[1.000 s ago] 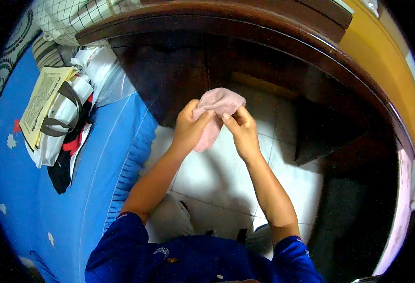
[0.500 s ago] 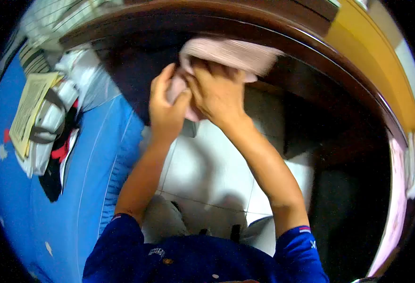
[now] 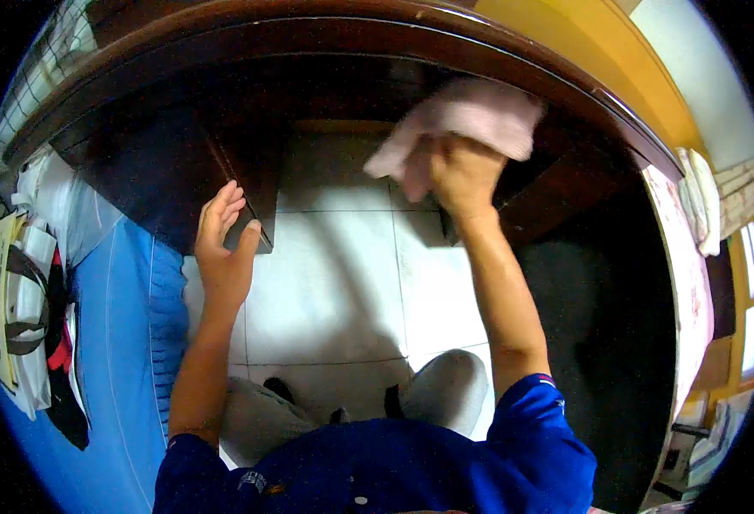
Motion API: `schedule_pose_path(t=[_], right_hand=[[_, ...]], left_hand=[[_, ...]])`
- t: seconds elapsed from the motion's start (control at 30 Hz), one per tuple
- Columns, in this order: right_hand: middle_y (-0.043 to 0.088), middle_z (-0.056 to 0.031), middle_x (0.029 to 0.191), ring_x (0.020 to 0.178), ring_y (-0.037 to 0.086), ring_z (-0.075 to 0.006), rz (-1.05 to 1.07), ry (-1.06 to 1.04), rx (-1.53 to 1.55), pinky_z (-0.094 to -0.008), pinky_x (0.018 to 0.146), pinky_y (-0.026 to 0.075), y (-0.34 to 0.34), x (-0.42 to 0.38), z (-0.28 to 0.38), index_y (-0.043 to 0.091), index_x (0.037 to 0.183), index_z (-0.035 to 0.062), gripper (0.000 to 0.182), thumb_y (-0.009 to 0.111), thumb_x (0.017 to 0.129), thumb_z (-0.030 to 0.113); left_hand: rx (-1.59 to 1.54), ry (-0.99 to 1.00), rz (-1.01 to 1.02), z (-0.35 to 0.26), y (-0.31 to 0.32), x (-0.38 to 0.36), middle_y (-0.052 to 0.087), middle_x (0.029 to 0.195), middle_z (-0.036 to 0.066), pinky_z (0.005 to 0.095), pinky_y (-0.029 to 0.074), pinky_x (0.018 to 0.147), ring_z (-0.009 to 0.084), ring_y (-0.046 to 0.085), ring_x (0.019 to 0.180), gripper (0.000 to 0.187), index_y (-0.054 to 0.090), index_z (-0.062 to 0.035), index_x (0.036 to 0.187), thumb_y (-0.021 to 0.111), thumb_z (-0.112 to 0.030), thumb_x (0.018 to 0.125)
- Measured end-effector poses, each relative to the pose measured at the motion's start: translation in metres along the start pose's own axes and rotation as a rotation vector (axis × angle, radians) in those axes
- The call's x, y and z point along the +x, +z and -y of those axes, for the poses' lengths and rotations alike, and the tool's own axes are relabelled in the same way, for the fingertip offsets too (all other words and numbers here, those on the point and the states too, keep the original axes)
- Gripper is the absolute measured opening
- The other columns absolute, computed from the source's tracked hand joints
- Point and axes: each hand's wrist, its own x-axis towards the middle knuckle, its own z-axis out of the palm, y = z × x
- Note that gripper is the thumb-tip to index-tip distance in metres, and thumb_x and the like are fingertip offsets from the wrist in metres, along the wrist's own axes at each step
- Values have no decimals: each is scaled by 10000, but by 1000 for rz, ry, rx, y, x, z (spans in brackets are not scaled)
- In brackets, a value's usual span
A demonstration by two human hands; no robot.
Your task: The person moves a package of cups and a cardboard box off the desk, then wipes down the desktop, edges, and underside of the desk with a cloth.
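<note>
White tiled floor (image 3: 326, 300) occupies mid-frame, bounded above by a dark wooden desk (image 3: 308, 34) and at left by blue bedding (image 3: 107, 317). Pink cloth (image 3: 480, 116), upper right of centre, drapes over the right hand (image 3: 467, 180), hiding its fingers; their grip cannot be determined. Left hand (image 3: 227, 265), left of centre, has fingers extended, thumb spread away from them.

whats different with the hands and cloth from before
The left hand has let go of the pink cloth and is open, apart from it. The right hand has carried it forward and rightward, toward the dark desk. The view turned right. Unchanged: the right hand holds the cloth.
</note>
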Motion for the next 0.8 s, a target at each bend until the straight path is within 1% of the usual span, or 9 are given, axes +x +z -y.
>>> schedule_pose_path(t=[0.13,0.23,0.27,0.3,0.37,0.47,0.57,0.67,0.8], right_hand=[[622,-184,902,874,580,-360,-470,641,344,-473,832,435,16,-26,-92,603,997,-18,247,558,915,210],[610,-187,923,875,561,-402,-543,434,262,-509,770,418,11,-29,-115,576,870,0,311,688,799,281],[571,-163,871,822,539,-333,-590,429,147,-450,764,419,27,-31,-112,544,908,-30,217,562,913,186],[571,-151,848,802,541,-321,-495,534,534,-450,742,413,5,-15,-75,543,843,-11,196,578,882,178],[595,-119,776,781,556,-330,-356,240,144,-516,742,406,21,-7,-38,596,811,27,167,647,779,182],[636,-143,963,926,571,-329,-167,-233,404,-558,896,412,21,11,11,691,857,169,205,703,686,281],[620,-135,1081,998,558,-341,-314,-217,180,-590,948,388,7,13,2,703,842,210,182,712,683,298],[655,-180,925,904,596,-390,-158,259,241,-535,863,446,17,-17,-56,684,962,92,255,629,810,290],[626,-84,869,798,561,-209,-473,701,747,-378,767,469,14,-12,-105,601,867,-6,243,596,927,229]], left_hand=[[22,20,49,1,7,-3,571,1295,136,368,432,1045,244,570,1197,551,538,-38,1338,605,45,797],[42,12,84,-1,18,-4,568,1299,132,364,430,1046,242,565,1204,541,541,-38,1333,604,47,802],[60,7,96,-2,22,-5,566,1302,132,366,431,1047,243,564,1206,535,543,-36,1329,606,48,805],[57,12,110,-3,26,-7,566,1302,132,366,431,1047,243,564,1206,535,543,-36,1329,606,48,805],[86,30,132,-8,38,-10,557,1314,133,376,434,1047,248,568,1201,524,543,-31,1325,611,52,812],[96,3,169,-12,50,-13,556,1314,135,381,437,1048,250,571,1195,526,537,-28,1329,609,60,816],[90,57,180,-8,50,-13,566,1300,130,367,450,1027,246,582,1172,511,557,-23,1309,611,65,808],[141,88,149,-4,44,-12,577,1276,121,349,464,994,226,591,1143,517,581,-44,1295,637,54,790],[132,46,131,13,38,-2,575,1259,100,355,478,984,221,592,1141,518,564,-43,1288,645,52,786]])
